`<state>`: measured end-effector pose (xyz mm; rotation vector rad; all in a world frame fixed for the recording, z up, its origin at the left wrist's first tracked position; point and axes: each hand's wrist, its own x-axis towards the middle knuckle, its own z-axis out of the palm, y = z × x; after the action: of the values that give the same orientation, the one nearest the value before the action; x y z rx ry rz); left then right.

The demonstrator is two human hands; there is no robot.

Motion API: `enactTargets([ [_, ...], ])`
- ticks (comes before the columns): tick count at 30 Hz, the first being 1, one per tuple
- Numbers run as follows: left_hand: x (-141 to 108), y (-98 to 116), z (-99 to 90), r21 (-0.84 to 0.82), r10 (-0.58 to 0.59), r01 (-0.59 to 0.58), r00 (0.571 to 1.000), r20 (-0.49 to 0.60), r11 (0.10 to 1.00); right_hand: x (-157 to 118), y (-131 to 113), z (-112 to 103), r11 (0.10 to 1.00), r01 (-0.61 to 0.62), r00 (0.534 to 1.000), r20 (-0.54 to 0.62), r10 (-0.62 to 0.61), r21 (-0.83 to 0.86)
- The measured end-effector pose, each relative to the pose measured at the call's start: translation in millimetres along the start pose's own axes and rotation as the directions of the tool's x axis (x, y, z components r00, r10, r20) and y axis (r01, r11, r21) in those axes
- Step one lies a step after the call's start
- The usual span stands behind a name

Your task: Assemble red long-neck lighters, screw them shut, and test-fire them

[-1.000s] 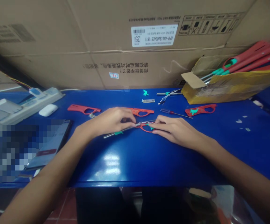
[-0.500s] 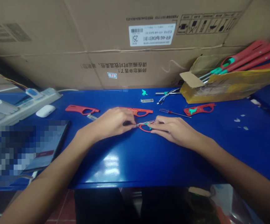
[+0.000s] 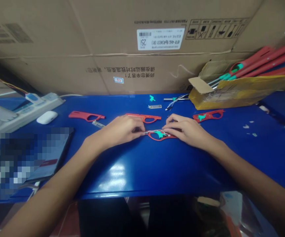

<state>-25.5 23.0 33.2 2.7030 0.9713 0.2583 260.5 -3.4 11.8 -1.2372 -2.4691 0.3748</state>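
Observation:
Between my hands lies a red gas lighter half-shell [image 3: 154,138], with a green trigger [image 3: 160,134] in it and thin white wires [image 3: 154,131] along its upper side. My left hand [image 3: 126,129] is closed, pinching the metal-looking front end of the lighter with thumb and forefinger. At the handle end, my right hand [image 3: 188,130] has its fingertips closed on the shell and partly covers it; whether it also pinches a wire cannot be made out. Just behind the hands lies another orange-red half-shell [image 3: 148,118].
Red shells lie at left [image 3: 86,116] and right, the right shell [image 3: 207,116] with a green piece. Further back are a green trigger [image 3: 152,98], a clear tank [image 3: 155,106] and a metal rod with wires [image 3: 173,99]. A carton of lighters [image 3: 231,95], power strip [image 3: 43,103] and tablet [image 3: 56,158] flank them.
My right hand has shifted right along the shell, uncovering the green trigger and part of the handle. It now hides most of the screwdriver behind it. My left hand stays at the front end.

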Motion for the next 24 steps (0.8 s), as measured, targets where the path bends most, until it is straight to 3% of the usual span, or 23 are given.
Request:
enactTargets([
  [3,0,-2,0.1,-0.062,0.011,-0.010,1.000,0.009,0.998,2,-2,3,0.999,-0.010,1.000,-0.006,0.010,0.034],
  [11,1,-3,4.1,-0.120,0.192,-0.195,0.981,-0.038,0.974,7,-8,9,0.997,-0.079,0.993,-0.090,0.080,0.017],
  [15,1,-2,6.1,-0.020,0.225,-0.226,0.974,-0.038,0.974,9,-5,10,0.997,-0.065,0.990,-0.124,0.071,0.049],
  [24,3,5,5.0,0.175,0.216,-0.214,0.976,0.009,0.961,7,3,-2,0.979,-0.068,0.998,0.016,0.066,0.193],
])
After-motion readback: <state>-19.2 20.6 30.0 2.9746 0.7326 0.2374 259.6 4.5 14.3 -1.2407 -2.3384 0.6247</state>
